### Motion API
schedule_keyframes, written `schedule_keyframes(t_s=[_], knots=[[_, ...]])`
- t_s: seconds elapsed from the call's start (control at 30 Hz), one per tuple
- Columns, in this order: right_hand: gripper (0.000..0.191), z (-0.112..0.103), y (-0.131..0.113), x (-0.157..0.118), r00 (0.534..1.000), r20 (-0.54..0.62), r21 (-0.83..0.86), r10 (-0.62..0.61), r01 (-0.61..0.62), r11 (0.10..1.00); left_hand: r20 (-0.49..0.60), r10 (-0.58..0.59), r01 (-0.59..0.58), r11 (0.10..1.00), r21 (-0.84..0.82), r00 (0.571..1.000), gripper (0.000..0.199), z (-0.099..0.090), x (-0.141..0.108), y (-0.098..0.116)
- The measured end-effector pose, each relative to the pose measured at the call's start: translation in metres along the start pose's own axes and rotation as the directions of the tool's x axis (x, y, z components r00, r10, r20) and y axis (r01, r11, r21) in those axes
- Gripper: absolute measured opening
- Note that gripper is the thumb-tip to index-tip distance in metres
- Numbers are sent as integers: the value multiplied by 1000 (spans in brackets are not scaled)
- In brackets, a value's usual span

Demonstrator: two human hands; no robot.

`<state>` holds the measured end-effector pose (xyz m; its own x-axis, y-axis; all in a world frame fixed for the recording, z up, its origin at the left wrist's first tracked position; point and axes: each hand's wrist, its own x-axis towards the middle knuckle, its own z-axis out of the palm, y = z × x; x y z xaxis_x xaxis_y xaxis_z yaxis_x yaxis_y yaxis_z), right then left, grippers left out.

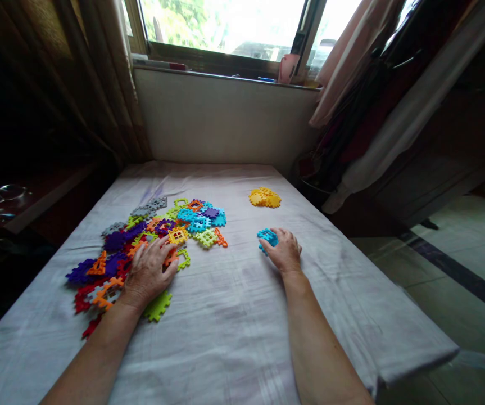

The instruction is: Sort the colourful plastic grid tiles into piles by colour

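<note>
A mixed heap of plastic interlocking tiles (116, 242) in purple, red, orange, green, blue and grey spreads over the left half of the table. My left hand (152, 270) rests palm down on this heap, fingers a little apart; what lies under the palm is hidden. Close to its fingertips is a yellow-orange window tile (178, 235). Right of the middle, my right hand (285, 250) has its thumb and fingers around a few blue tiles (267, 239) at the tabletop. Beyond it lies a small pile of yellow tiles (264, 197).
A pale cloth covers the table (225, 337). Behind it stand a low wall (225, 118) and a window sill with a pink cup (288, 68). A curtain (103, 84) hangs at left, clothes (364, 112) at right. Glasses (12, 194) lie on a side surface.
</note>
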<state>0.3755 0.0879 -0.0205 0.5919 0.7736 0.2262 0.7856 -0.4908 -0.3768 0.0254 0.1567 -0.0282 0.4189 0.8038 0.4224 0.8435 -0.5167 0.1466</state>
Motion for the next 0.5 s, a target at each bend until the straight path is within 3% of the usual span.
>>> schedule_keyframes(t_s=[0.1, 0.17, 0.3, 0.43, 0.5], knots=[[67, 6, 0, -4, 994, 104, -86, -46, 55, 995, 8, 0, 0, 1000, -9, 1000, 39, -1, 0, 1], [65, 12, 1, -5, 989, 128, -128, -76, 92, 988, 3, 3, -3, 1000, -19, 1000, 39, -2, 0, 2], [55, 20, -1, 5, 995, 78, -155, -55, 66, 986, -8, -2, 2, 999, -33, 1000, 36, -1, -1, 3], [62, 16, -14, 20, 997, 73, -162, 12, 0, 987, -24, 4, -5, 999, -43, 1000, 34, -2, -1, 5], [66, 14, -29, 21, 999, 32, -143, -38, 43, 989, -21, 13, -14, 999, -47, 1000, 34, -2, -1, 5]])
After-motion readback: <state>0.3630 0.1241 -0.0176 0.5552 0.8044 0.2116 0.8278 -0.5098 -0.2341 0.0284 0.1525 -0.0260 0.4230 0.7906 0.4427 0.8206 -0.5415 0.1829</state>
